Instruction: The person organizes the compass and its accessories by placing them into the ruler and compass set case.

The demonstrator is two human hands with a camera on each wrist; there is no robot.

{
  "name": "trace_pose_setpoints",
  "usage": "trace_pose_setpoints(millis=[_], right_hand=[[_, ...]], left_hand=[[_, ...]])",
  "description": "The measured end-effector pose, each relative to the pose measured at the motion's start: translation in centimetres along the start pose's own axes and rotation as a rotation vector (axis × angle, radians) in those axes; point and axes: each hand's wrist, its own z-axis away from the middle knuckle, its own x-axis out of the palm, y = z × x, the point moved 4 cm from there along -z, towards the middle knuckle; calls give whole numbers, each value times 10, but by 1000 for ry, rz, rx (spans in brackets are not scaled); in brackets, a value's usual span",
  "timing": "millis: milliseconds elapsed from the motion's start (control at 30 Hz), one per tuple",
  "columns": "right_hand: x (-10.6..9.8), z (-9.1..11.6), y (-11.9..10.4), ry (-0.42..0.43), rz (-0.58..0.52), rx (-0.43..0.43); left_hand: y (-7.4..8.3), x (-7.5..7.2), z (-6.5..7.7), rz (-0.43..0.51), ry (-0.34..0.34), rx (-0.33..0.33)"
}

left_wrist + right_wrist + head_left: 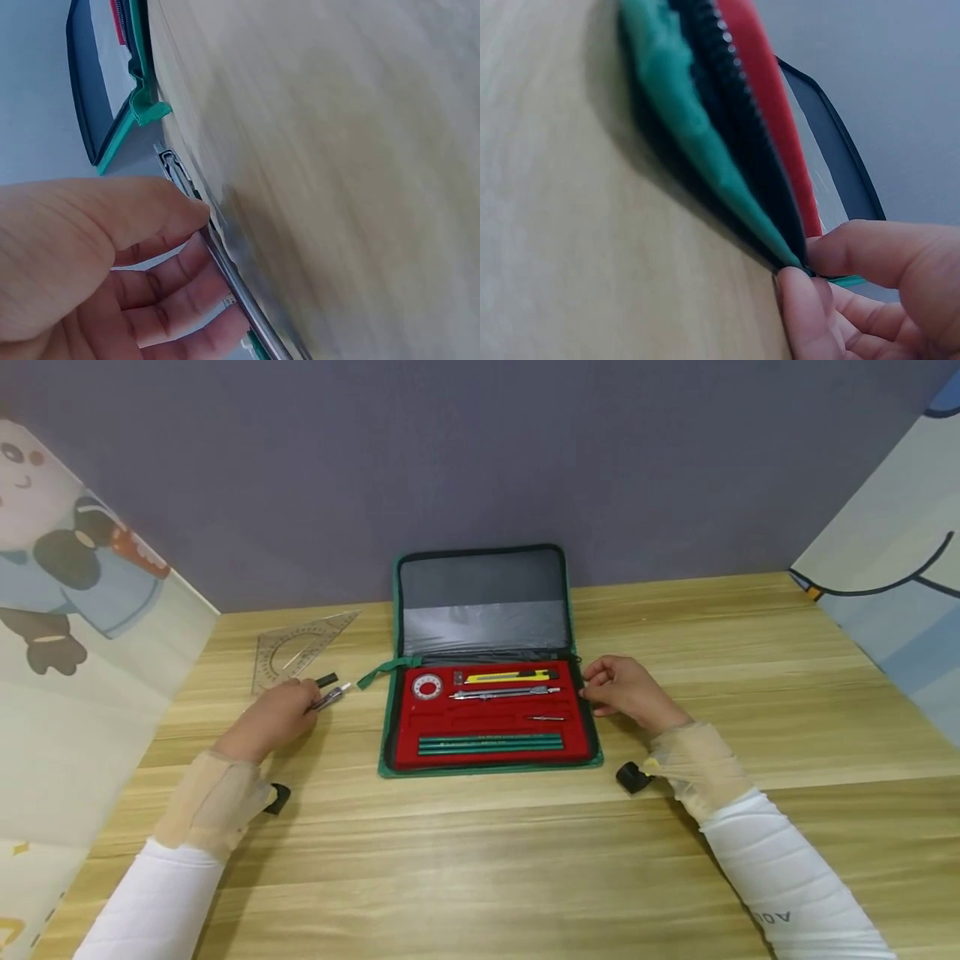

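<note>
My left hand [276, 714] pinches a silver metal drawing compass [331, 696] between thumb and fingers, just above the table left of the case. In the left wrist view the compass [238, 285] slants down past the fingertips, its hinged head pointing toward the case. With thumb and fingers my right hand [626, 692] pinches the right edge of an open green zip case [491, 771]; the right wrist view shows the fingertips on its fabric rim [705, 154]. In its red tray lie a yellow cutter [506, 677], another metal compass [502, 693], a round white disc [427, 687] and green pencils [491, 744].
A clear set square [270, 647] lies behind my left hand, with a small dark piece [327, 680] beside the fingers. A green strap [386, 668] sticks out left of the case. The grey wall [480, 460] stands behind the raised lid [483, 581].
</note>
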Motion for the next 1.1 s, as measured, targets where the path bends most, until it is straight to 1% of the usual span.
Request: trace_pose_setpoints(millis=[100,267,600,867,967,1100], right_hand=[[0,0,1,2,-3,4],[-1,-1,1,1,2,11],[1,-3,0,-7,6,24],[0,-1,-1,-2,15,12],[0,0,-2,-1,12,12],[0,1,-2,-3,7,12]], left_hand=[[1,-1,0,12,18,5],[7,-3,-1,9,47,41],[25,-9,0,-1,56,75],[47,-17,-2,-9,110,148],[57,-19,-3,-23,114,170],[68,-19,-4,-32,88,185]])
